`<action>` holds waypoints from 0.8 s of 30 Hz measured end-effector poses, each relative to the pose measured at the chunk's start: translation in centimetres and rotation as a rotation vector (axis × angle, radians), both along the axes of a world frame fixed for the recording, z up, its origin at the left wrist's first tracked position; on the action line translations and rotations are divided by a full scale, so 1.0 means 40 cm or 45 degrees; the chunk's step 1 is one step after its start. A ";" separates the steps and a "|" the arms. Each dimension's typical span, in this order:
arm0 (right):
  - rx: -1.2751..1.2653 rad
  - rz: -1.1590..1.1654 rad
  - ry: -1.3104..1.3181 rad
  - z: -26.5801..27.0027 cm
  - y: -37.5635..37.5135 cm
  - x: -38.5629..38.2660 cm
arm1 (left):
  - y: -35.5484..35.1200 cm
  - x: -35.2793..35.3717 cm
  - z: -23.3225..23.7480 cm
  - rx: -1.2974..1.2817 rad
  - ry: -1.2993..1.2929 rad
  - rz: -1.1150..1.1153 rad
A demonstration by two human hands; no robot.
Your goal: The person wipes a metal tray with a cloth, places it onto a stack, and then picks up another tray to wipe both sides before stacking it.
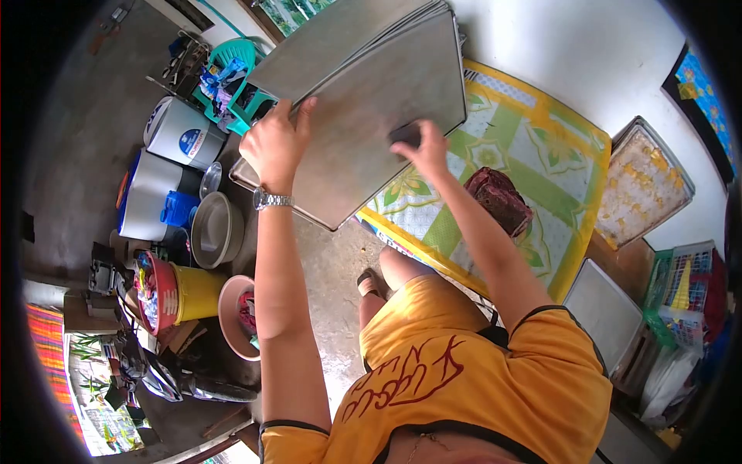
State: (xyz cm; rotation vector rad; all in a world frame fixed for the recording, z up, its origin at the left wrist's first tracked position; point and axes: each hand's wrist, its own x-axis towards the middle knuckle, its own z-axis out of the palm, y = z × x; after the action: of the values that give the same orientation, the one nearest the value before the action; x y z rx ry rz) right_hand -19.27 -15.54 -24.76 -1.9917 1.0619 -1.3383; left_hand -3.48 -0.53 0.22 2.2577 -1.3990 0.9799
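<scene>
My left hand (pixel 277 151), with a metal watch (pixel 273 199) on its wrist, is closed round the left edge of a large flat metal tray (pixel 371 93). The thumb lies on the tray's face. The tray is tilted, and several similar metal sheets (pixel 325 39) stand stacked behind it. My right hand (pixel 427 151), slightly blurred, holds a small dark pad (pixel 405 137) against the tray near its right side. I cannot make out what the pad is made of. A dark red crumpled cloth bundle (pixel 498 201) lies on the table beside my right forearm.
A patterned green and yellow cloth (pixel 553 197) covers the table. A stained tray (pixel 645 182) leans on the wall at right, near a plastic basket (pixel 688 286). On the left stand a green chair (pixel 232 58), a white drum (pixel 182 131), a grey basin (pixel 217 232) and a yellow bucket (pixel 199 294).
</scene>
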 end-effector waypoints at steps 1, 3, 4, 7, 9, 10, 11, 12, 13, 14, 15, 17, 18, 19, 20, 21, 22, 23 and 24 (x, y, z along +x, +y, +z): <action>0.263 -0.013 -0.304 -0.001 -0.037 -0.032 | 0.002 0.002 0.001 -0.001 0.003 0.009; 0.357 -0.238 -0.383 -0.019 -0.126 -0.105 | 0.002 0.011 -0.002 0.014 0.011 0.011; 0.341 -0.400 -0.320 -0.037 -0.178 -0.135 | -0.002 0.016 -0.003 0.022 0.013 0.007; 0.295 -0.565 -0.218 -0.079 -0.299 -0.210 | -0.016 0.033 -0.011 -0.052 -0.130 -0.038; 0.274 -0.489 -0.271 -0.083 -0.329 -0.233 | -0.027 0.047 -0.013 -0.048 -0.114 -0.042; 0.272 -0.447 -0.299 -0.083 -0.335 -0.233 | -0.031 0.055 -0.014 -0.046 -0.105 -0.044; 0.271 -0.404 -0.325 -0.081 -0.339 -0.233 | -0.035 0.062 -0.014 -0.018 -0.081 -0.039; 0.271 -0.360 -0.351 -0.079 -0.340 -0.232 | -0.038 0.068 -0.014 0.003 -0.046 -0.020; 0.151 -0.330 -0.294 -0.080 -0.337 -0.224 | -0.042 0.073 -0.014 0.024 -0.014 -0.001; 0.033 -0.298 -0.237 -0.083 -0.330 -0.209 | -0.045 0.076 -0.013 0.046 0.018 0.019; -0.084 -0.264 -0.179 -0.082 -0.320 -0.199 | -0.045 0.074 -0.010 0.070 0.011 0.046; -0.121 -0.276 -0.123 -0.074 -0.315 -0.203 | -0.049 0.073 -0.010 0.056 0.000 0.040; -0.141 -0.279 -0.097 -0.070 -0.312 -0.204 | -0.049 0.073 -0.011 0.047 -0.006 0.040; 0.081 -0.281 -0.302 -0.096 -0.344 -0.205 | -0.049 0.076 -0.014 0.043 -0.009 0.028; 0.044 -0.325 -0.211 -0.129 -0.360 -0.205 | -0.049 0.080 -0.016 0.039 -0.013 0.017; 0.004 -0.370 -0.123 -0.115 -0.354 -0.207 | -0.050 0.083 -0.015 0.032 -0.019 0.003; -0.040 -0.417 -0.034 -0.090 -0.345 -0.213 | -0.050 0.084 -0.014 0.044 -0.035 0.023; -0.074 -0.391 0.037 -0.069 -0.332 -0.213 | -0.051 0.084 -0.016 0.053 -0.047 0.043; -0.100 -0.351 0.031 -0.073 -0.339 -0.215 | -0.053 0.083 -0.018 0.063 -0.058 0.062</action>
State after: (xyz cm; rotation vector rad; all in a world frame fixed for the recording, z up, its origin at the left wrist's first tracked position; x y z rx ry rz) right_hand -27.88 -29.10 -27.70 -1.9753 1.3538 -1.5200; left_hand -0.16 -2.64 -0.50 2.3291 -1.4078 1.0288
